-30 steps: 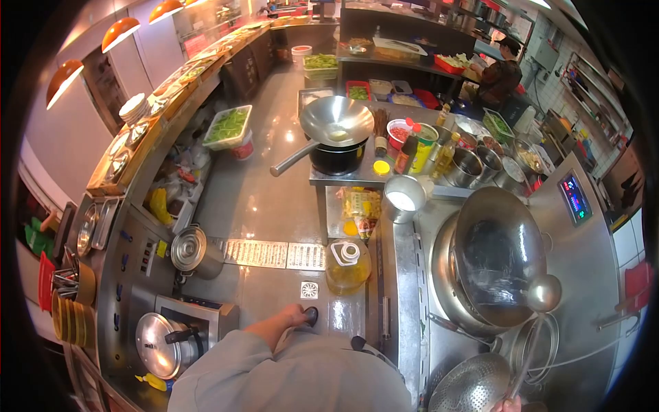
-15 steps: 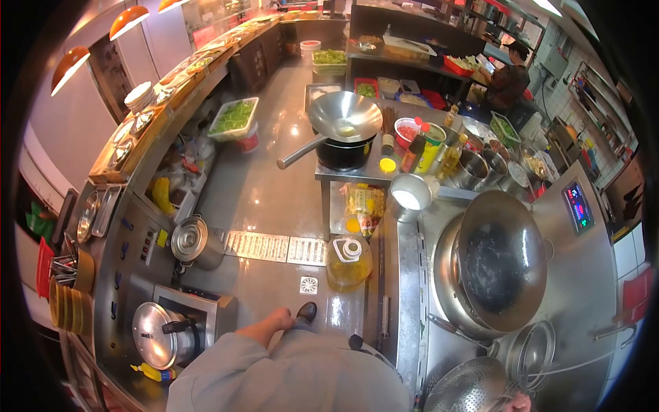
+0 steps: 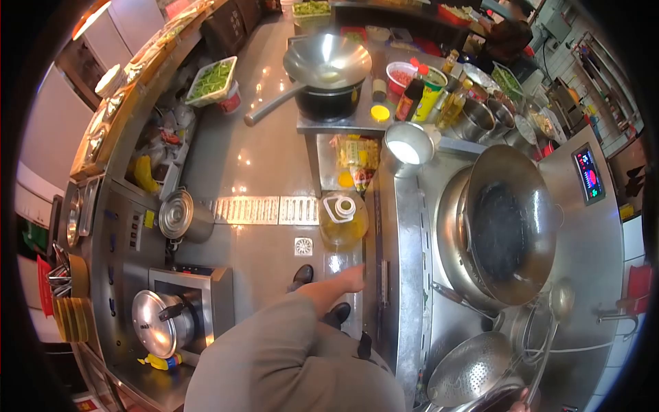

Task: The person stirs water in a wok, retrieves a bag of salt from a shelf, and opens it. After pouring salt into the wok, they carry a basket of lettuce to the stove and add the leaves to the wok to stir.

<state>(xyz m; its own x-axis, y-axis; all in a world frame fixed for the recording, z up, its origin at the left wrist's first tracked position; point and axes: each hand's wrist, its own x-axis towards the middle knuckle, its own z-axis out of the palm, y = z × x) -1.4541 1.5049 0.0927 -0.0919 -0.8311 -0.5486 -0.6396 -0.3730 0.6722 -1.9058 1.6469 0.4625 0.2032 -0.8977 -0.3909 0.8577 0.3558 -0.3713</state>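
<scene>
At the bottom right edge, my right hand [image 3: 519, 404] is closed around the lower end of a long-handled ladle [image 3: 561, 302], mostly cut off by the frame. The ladle's bowl points up and away, near the rim of a large wok [image 3: 506, 233], which stands tilted on the stove ring. A perforated strainer [image 3: 473, 369] lies left of the ladle handle. My left hand [image 3: 352, 278] hangs beside the counter's front, below the oil jug [image 3: 343, 220] in this view; its fingers do not show clearly.
A metal pot [image 3: 408, 147] with white contents stands behind the stove. Sauce bottles [image 3: 410, 99] and a second wok [image 3: 327, 62] on a black pot are on the table beyond. At left are a lidded pot [image 3: 156, 321] and a stockpot [image 3: 180, 216]. A person [image 3: 504, 38] stands far right.
My left hand has swung right, toward the counter. The ladle has come into view in my right hand, raised beside the wok. My view has tilted downward.
</scene>
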